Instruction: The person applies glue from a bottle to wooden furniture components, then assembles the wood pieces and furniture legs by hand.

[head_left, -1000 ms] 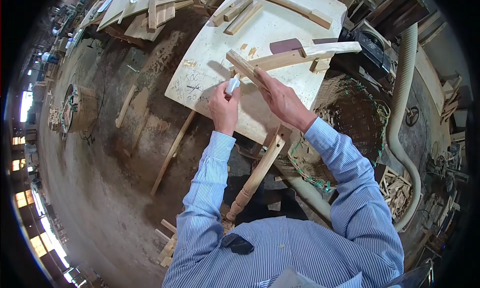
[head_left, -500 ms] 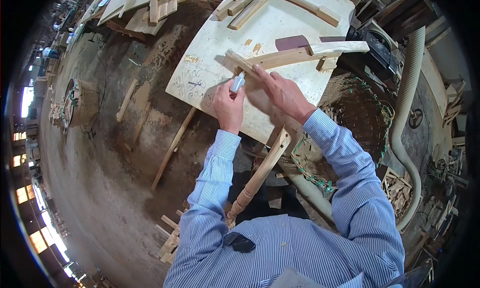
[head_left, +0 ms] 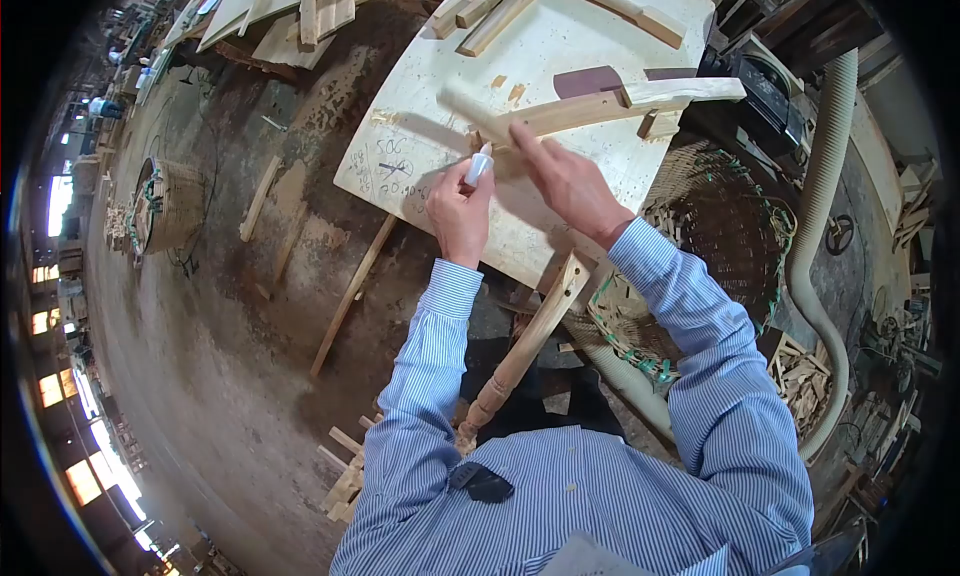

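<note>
My left hand (head_left: pixel 460 211) is closed around a small white squeeze bottle (head_left: pixel 479 166), its nozzle pointing up and away from me over the board's near edge. Just to the right, my right hand (head_left: pixel 572 184) grips the near end of a short wooden stick (head_left: pixel 475 113), which is smeared by motion. Beyond my fingers, a curved wooden piece (head_left: pixel 575 114) rests on the white work board (head_left: pixel 420 81), and a paler wooden piece (head_left: pixel 680 93) overlaps its right end. The bottle's lower part is hidden in my palm.
Several wood strips (head_left: pixel 500 21) lie at the board's far side. A turned wooden leg (head_left: pixel 525 346) leans at the near edge. Right of the board stand a wicker basket (head_left: pixel 745 191) and a ridged hose (head_left: pixel 825 166). More strips (head_left: pixel 355 291) are on the left floor.
The wooden stick in my right hand has swung, its far end moving up and left, and it now shows blurred. My left hand keeps the bottle in nearly the same place.
</note>
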A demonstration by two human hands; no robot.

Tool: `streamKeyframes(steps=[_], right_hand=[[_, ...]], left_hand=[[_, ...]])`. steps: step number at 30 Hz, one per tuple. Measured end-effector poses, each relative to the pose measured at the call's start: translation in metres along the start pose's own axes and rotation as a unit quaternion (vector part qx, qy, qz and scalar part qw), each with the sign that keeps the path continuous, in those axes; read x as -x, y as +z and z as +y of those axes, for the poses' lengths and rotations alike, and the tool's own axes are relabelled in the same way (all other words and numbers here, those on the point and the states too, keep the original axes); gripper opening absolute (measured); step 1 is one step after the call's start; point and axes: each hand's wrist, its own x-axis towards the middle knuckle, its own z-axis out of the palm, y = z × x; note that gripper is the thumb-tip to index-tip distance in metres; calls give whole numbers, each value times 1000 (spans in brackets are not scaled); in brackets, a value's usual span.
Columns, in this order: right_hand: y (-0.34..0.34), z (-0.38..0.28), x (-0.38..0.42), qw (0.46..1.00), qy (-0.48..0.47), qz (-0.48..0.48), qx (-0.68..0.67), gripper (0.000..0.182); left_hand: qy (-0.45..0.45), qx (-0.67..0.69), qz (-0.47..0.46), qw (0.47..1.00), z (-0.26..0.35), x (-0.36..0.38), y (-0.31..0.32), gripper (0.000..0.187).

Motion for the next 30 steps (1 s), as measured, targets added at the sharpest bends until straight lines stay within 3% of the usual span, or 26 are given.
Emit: streamKeyframes(steps=[2,3,5,8,9,11,12,14,18,20,27,29,30], right_hand=[[4,6,6,973,67,-209,69,69],[2,6,3,973,67,-208,70,69],[-1,4,-1,995,30,-92,27,69],[-2,-3,-4,998,23,-48,16,71],[0,-1,-2,998,23,-47,17,71],[5,4,1,969,98,-212,84,72],[2,4,-3,969,98,-210,84,72],[-3,3,-7,991,58,-119,32,73],[-4,-4,-8,995,39,-89,18,73],[3,0,-4,972,87,-207,60,74],[-2,-5,-9,994,44,-94,17,70],[-2,-6,-9,970,101,-217,50,69],[-3,-3,-11,970,101,-216,51,69]], left_hand=[[-13,-1,-10,1000,-4,-1,2,23],[-41,31,-17,999,-4,-2,3,25],[-73,61,-27,995,-7,0,2,26],[-76,81,-31,993,-4,0,0,32],[-113,119,-39,986,2,1,-2,33],[-147,158,-46,975,10,-2,-3,35],[-153,175,-50,971,8,-2,-3,36],[-162,190,-57,967,3,0,-2,37],[-199,250,-67,945,-2,-3,-2,38],[-203,265,-79,939,0,-4,-3,38],[-233,271,-77,931,8,-3,-7,35],[-234,290,-85,924,8,-4,-6,36],[-242,293,-86,921,9,-6,-5,37]])
